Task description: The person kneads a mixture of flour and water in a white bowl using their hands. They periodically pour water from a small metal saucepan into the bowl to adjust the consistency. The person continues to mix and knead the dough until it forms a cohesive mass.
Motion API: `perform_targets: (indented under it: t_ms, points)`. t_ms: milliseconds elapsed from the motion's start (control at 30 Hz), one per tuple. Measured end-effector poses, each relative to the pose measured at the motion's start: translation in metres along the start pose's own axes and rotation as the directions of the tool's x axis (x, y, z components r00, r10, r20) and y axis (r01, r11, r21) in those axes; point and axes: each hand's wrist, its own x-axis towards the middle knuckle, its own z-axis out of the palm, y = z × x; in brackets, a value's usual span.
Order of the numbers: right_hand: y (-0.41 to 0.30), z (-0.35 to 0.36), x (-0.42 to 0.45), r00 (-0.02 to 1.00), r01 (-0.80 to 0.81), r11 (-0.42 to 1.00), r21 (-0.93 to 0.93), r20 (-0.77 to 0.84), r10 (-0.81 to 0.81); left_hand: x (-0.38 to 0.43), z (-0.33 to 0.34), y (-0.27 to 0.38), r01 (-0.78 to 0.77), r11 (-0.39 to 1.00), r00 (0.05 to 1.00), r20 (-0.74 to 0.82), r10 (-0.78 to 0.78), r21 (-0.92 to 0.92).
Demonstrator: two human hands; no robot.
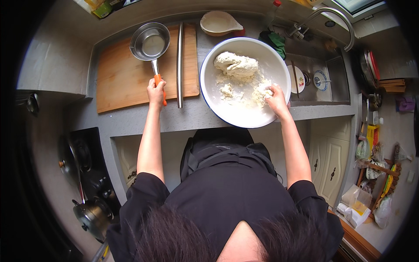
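My left hand [156,93] grips the orange handle of a steel ladle-like dipper [150,42], held over the wooden cutting board [121,75]. A little pale liquid seems to lie in its bottom. Inside a large white enamel basin [240,119] with a blue rim, my right hand [277,101] has its fingers curled into floury dough crumbs [260,95] near the right wall. Dough coats the fingertips, so whether they pinch any is unclear. A rough lump of dough [237,64] sits at the basin's far side, with loose scraps [227,91] nearer me.
A steel rolling pin or tube [180,65] lies along the board's right part. Behind the basin stands a spouted bowl [217,23]. The sink [337,73] at right holds a plate [296,80], a chopstick and a small bowl [320,80], below a curved faucet [351,36].
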Motion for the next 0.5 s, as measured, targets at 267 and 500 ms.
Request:
perform_targets:
  t_ms: [267,500]
  points:
    - [0.0,-0.001,0.004,1.0,0.028,0.973,-0.231,0.02,-0.024,0.003,0.013,-0.021,-0.141,0.845,0.98,-0.048,0.193,0.517]
    - [0.002,0.001,0.01,0.99,0.089,0.935,-0.344,0.13,-0.046,-0.023,0.036,0.013,-0.268,0.615,0.804,-0.179,0.567,0.741]
